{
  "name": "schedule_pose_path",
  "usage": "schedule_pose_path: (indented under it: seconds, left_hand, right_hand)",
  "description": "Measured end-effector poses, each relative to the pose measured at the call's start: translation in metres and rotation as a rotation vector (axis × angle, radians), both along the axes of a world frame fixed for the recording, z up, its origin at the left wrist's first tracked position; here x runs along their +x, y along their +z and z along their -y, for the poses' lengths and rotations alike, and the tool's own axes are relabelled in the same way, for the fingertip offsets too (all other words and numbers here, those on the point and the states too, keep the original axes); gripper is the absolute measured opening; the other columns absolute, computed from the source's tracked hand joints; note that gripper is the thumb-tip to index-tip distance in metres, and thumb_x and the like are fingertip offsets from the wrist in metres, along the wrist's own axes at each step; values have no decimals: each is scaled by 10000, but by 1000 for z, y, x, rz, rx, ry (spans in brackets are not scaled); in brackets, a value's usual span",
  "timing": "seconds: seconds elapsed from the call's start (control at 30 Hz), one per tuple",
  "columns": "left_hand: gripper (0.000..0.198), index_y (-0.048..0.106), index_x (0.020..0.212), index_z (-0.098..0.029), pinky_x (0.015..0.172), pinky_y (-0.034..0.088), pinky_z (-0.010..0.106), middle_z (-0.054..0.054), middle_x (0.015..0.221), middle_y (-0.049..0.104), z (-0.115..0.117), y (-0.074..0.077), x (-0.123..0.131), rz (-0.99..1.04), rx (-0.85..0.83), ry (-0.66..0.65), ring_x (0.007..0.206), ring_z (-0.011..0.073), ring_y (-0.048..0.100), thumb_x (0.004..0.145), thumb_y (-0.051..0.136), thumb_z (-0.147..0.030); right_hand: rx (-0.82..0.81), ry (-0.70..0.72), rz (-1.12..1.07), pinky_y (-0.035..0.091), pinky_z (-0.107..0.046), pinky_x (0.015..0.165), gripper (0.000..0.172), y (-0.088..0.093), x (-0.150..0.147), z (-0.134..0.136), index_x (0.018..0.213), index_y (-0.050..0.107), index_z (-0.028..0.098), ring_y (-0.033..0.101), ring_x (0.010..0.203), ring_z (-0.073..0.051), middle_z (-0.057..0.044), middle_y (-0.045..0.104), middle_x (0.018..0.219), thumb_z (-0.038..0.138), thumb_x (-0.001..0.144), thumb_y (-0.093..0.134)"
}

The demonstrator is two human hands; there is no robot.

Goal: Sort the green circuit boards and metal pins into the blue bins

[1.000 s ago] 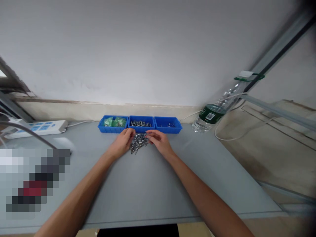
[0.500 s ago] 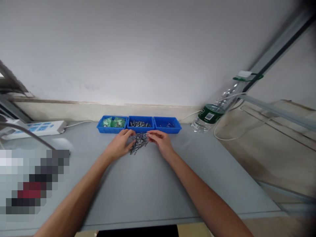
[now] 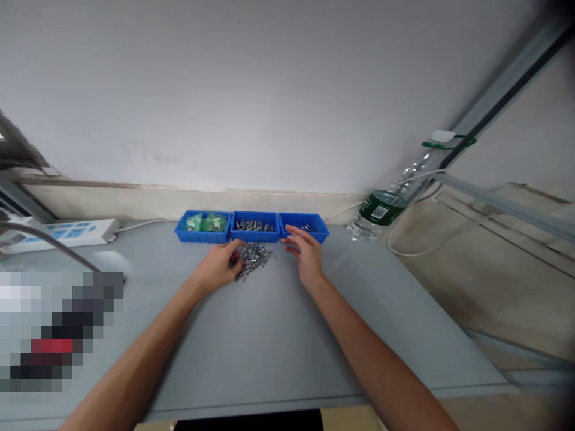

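L hand [image 3: 220,265] curled at left edge of metal pins [image 3: 257,257] on tbl [image 3: 256,335]; can't tell if pinching. R hand [image 3: 306,254], fingers spread, nr right blue bin [image 3: 300,217].

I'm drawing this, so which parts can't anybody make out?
All in the head view:
Left hand: it covers part of the pile of metal pieces, hiding whether it grips one.
Right hand: anything it might hold is too small to tell.
Right blue bin: the right hand covers its front left part.
Green packets: contents too small to name.
Object at far left: pixel blocks hide it.
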State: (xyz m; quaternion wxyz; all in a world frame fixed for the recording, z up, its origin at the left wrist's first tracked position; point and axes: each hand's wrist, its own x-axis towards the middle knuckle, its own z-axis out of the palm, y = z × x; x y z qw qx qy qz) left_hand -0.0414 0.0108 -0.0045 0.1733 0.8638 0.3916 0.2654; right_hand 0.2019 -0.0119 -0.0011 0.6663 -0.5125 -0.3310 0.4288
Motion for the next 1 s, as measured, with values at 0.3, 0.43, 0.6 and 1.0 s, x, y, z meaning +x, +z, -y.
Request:
schedule_pose_path:
  seconds: [0.3, 0.43, 0.6, 1.0]
  left_hand:
    - [358, 605, 1177, -209, 657, 541, 283, -1, 762, 720, -4, 1, -2, 151, -91, 4, 652, 163, 665, 830, 543, -147]
    - [307, 631, 1143, -202, 717, 582, 306, 20, 824, 745, -5, 1, -1, 291, -137, 49, 709, 172, 697, 838, 601, -217]
    - [324, 666, 1110, -192, 820, 612, 345, 48, 862, 775, -2, 9, 4, 582, -233, 67, 837, 208, 754, 828, 743, -333]
    - [332, 686, 1071, -170, 885, 616, 362, 68, 892, 795, 2, 13, 8, 674, -302, 12, 905, 226, 773, 808, 806, -336]
  right_hand:
    - [23, 34, 36, 533, -319, 685, 329, -3, -2, 0, 972, 793, 222, 706, 772, -185, -78, 778, 1102, 357, 686, 701]
    - [47, 102, 76, 516, -314, 659, 291, -4, -5, 1, 941, 788, 222, 670, 685, -165, -56, 793, 964, 360, 695, 716]
    - [122, 268, 296, 545, -347, 753, 256, -6, -12, 4, 964, 789, 237, 721, 808, -209, -51, 798, 927, 325, 727, 744]
    - [75, 540, 5, 562, -348, 816, 283, -5, -27, 11, 905, 812, 244, 735, 794, -182, -39, 806, 910, 402, 683, 887]
